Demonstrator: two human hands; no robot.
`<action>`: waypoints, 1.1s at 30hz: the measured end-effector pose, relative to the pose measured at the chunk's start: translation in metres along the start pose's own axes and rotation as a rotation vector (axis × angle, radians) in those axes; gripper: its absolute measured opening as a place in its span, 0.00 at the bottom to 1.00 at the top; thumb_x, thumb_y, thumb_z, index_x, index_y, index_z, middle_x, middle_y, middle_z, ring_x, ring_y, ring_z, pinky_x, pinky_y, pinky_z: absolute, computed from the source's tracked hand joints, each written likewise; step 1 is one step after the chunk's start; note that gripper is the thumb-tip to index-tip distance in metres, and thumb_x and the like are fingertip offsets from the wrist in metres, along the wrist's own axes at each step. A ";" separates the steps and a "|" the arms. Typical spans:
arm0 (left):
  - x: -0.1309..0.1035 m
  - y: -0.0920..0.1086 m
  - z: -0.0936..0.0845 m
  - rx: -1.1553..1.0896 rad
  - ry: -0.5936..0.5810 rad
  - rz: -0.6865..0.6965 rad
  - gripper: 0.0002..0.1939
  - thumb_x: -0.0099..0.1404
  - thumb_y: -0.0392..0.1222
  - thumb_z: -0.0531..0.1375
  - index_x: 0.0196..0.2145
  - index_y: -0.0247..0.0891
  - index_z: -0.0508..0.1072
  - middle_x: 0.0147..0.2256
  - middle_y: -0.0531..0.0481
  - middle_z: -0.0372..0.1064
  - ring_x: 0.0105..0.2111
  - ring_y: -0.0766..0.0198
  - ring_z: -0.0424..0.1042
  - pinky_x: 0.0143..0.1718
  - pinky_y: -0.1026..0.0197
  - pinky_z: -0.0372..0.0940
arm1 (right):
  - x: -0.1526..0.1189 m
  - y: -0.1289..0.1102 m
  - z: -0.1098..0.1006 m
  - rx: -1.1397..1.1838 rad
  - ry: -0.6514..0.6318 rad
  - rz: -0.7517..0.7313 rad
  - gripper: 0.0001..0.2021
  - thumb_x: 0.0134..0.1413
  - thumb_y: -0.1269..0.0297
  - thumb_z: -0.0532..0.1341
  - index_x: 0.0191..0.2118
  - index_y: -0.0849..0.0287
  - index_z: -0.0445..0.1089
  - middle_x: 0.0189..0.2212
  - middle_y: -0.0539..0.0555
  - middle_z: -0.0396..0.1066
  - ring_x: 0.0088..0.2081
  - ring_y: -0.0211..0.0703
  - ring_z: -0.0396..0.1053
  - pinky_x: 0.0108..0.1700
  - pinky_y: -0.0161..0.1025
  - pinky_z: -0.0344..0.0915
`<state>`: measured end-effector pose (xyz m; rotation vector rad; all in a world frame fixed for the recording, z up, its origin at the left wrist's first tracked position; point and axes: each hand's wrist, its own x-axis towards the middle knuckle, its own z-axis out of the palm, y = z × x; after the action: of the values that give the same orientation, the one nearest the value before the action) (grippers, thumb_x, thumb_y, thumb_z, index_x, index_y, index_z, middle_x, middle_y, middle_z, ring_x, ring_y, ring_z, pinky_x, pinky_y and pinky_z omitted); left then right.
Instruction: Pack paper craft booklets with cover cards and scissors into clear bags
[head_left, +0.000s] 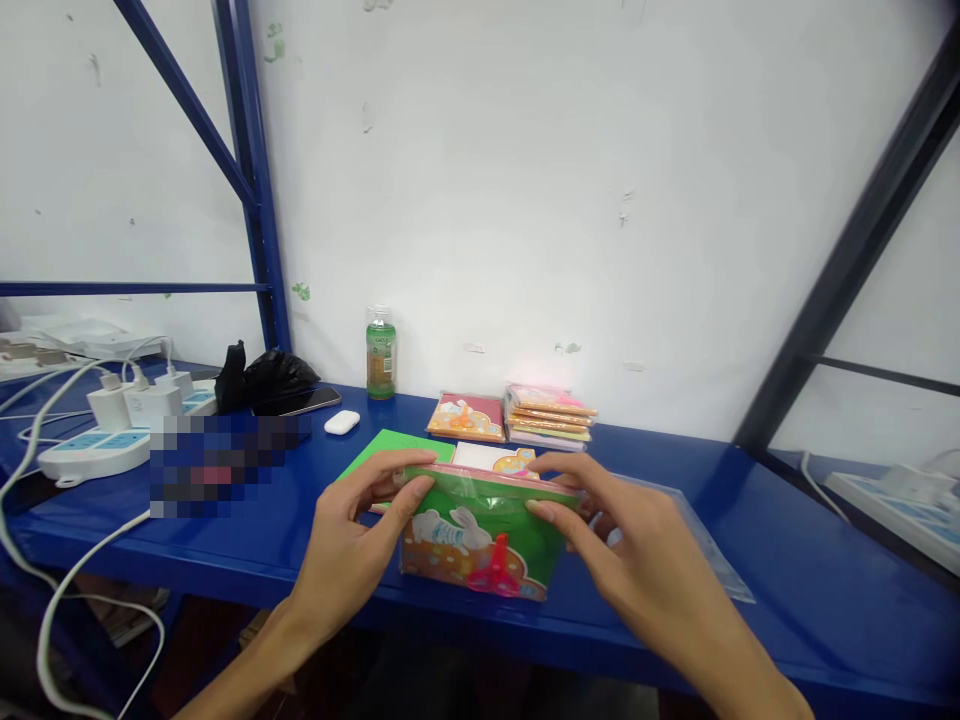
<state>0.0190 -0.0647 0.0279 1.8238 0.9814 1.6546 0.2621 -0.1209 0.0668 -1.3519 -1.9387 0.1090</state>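
Note:
Both hands hold up a clear plastic packet (480,535) by its top edge, above the front of the blue table. Inside it show a green card with a rabbit picture and a pink-red plastic piece. My left hand (367,535) pinches the top left corner between thumb and fingers. At the top right, my right hand (615,520) grips the edge the same way. Behind the packet lie a green sheet (390,447) and a white card (480,457) with an orange print, both partly hidden.
Similar packets (551,415) are stacked at the back, beside another packet (466,416). A bottle (381,355), white case (342,422), phone (300,402) and black bag (274,377) stand left. Power strips (97,452) with cables lie far left; clear plastic (701,530) lies right.

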 end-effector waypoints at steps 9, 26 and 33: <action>-0.005 0.000 0.000 0.030 0.009 0.081 0.06 0.65 0.40 0.64 0.41 0.43 0.78 0.35 0.52 0.77 0.32 0.64 0.77 0.32 0.65 0.72 | 0.000 -0.008 -0.006 0.030 -0.011 -0.034 0.08 0.68 0.58 0.57 0.47 0.45 0.72 0.37 0.45 0.79 0.33 0.40 0.75 0.34 0.36 0.65; -0.008 0.001 0.001 0.061 -0.018 0.142 0.09 0.66 0.36 0.63 0.44 0.46 0.75 0.36 0.55 0.76 0.34 0.66 0.76 0.34 0.67 0.70 | -0.005 -0.012 -0.003 -0.044 -0.011 -0.027 0.08 0.66 0.58 0.58 0.49 0.43 0.68 0.41 0.43 0.77 0.28 0.37 0.71 0.32 0.36 0.65; -0.008 0.002 0.001 0.078 -0.026 0.149 0.10 0.66 0.36 0.62 0.45 0.43 0.75 0.39 0.50 0.76 0.37 0.61 0.77 0.36 0.63 0.71 | -0.003 -0.006 -0.002 -0.091 -0.001 -0.101 0.13 0.65 0.61 0.59 0.54 0.42 0.67 0.45 0.46 0.77 0.33 0.39 0.75 0.33 0.36 0.68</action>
<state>0.0199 -0.0717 0.0244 2.0084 0.9307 1.6955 0.2587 -0.1267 0.0696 -1.3096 -2.0300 -0.0272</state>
